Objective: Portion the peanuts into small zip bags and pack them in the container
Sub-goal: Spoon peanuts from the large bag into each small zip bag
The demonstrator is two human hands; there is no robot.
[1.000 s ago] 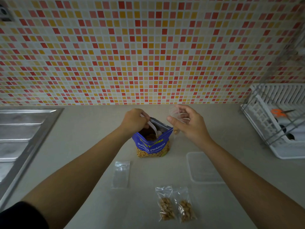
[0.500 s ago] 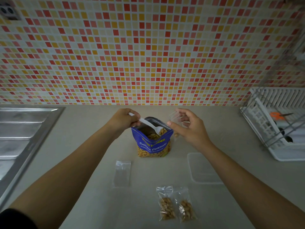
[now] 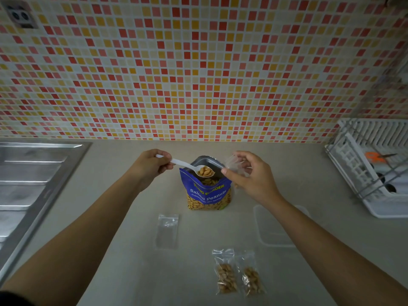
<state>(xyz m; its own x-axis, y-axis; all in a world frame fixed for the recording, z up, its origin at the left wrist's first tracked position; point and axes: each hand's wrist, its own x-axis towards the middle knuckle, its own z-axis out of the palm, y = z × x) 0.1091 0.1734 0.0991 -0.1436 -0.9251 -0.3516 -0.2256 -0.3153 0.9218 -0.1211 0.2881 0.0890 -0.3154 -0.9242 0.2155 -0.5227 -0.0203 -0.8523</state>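
Frame centre: a peanut-filled white plastic spoon [image 3: 187, 166] is gripped by the left hand [image 3: 152, 166] over the open blue peanut pouch [image 3: 207, 195]; a clear zip bag [image 3: 234, 166] is pinched by the right hand [image 3: 254, 180] at its right rim.

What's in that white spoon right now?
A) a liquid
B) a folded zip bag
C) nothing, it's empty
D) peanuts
D: the spoon, gripped by the left hand over the open peanut bag, carries a heap of peanuts; the right hand pinches a zip bag beside it.
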